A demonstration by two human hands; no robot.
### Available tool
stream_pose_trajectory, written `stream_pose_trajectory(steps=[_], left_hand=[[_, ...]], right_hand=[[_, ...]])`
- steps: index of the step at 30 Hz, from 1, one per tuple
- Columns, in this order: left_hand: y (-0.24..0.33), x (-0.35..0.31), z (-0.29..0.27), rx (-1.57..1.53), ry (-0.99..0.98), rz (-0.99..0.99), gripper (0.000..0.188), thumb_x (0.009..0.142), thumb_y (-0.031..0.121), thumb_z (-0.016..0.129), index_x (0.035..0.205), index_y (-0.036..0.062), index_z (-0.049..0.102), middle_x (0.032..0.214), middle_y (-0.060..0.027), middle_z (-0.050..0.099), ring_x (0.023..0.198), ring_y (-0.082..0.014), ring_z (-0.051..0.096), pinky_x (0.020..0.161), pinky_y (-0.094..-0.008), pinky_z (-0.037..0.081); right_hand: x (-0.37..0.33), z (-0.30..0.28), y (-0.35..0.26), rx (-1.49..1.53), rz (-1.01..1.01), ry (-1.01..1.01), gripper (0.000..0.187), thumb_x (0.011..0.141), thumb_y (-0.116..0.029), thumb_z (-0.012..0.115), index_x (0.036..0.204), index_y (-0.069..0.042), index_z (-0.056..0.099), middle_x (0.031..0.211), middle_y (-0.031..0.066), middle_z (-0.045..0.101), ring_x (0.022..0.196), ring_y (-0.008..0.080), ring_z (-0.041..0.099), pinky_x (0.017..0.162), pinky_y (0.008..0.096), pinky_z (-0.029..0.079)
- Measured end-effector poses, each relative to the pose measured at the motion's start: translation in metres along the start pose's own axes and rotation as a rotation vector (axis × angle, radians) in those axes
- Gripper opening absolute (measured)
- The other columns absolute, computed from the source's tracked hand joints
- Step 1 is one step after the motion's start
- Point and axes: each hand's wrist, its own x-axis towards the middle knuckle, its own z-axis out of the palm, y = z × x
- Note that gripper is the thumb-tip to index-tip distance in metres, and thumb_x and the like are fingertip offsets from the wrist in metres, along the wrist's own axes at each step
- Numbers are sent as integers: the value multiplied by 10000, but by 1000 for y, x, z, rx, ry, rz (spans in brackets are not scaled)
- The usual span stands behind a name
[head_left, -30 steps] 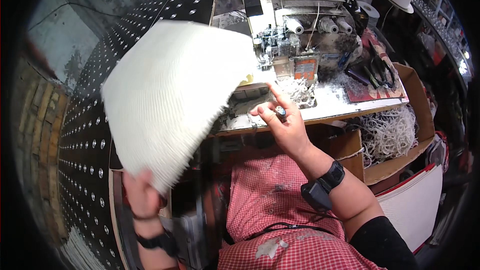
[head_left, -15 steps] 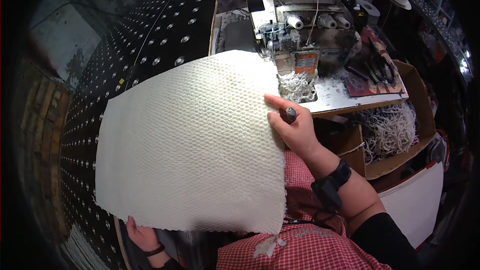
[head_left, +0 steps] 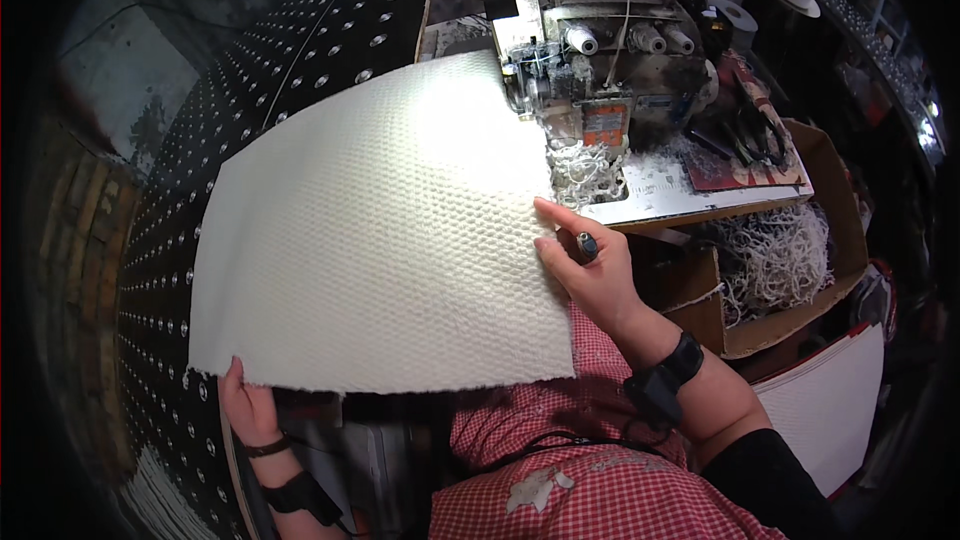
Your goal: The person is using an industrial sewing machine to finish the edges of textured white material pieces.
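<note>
A large white textured fabric piece (head_left: 380, 240) with a honeycomb-like weave spreads out before me, its far right corner up against the overlock sewing machine (head_left: 575, 75). At its near left corner, my left hand (head_left: 248, 408) is closed on the edge, thumb on top and fingers hidden underneath. My right hand (head_left: 598, 265) pinches the right edge between thumb and fingers. A small dark tool with a metal end (head_left: 588, 244) is tucked into that hand; its kind cannot be made out. The machine's needle area is partly lost in glare.
Thread scraps (head_left: 588, 172) lie on the white machine table (head_left: 660, 195). Black-handled scissors (head_left: 758, 135) rest on a red sheet there. Below stands a cardboard box (head_left: 850, 230) of trimmings, beside stacked white pieces (head_left: 825, 410). A black studded surface (head_left: 330, 60) runs along the left.
The fabric has slid away from me, its far corner now at the machine. My left hand has moved forward and left with the near edge. The right hand has shifted slightly.
</note>
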Motion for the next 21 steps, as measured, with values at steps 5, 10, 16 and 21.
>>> stream_pose_trajectory(steps=[5,10,16,21], left_hand=[[4,48,3,210,-100,7,362,857,10,444,1208,-61,395,1218,-154,475,1113,-254,468,971,-374,367],[2,91,48,50,-23,-87,344,850,8,446,1184,-66,407,1184,-167,491,1094,-271,481,957,-379,388],[-4,137,78,91,20,-116,314,852,21,443,1153,-68,429,1143,-172,514,1051,-274,510,928,-371,413],[-7,189,79,213,25,-138,146,840,43,492,972,-15,510,918,-116,580,804,-224,582,663,-298,489]], right_hand=[[-7,4,1,13,-147,46,341,798,-80,602,1129,-11,561,863,24,624,696,17,501,656,168,431],[-12,3,2,25,-129,56,320,793,-76,608,1108,-25,581,832,15,618,692,20,498,648,173,432],[-2,6,8,79,-182,131,183,775,-59,611,954,-22,630,791,39,625,730,68,556,678,204,455],[32,6,13,46,-326,236,114,777,-51,588,877,-12,627,747,34,628,672,66,561,639,210,459]])
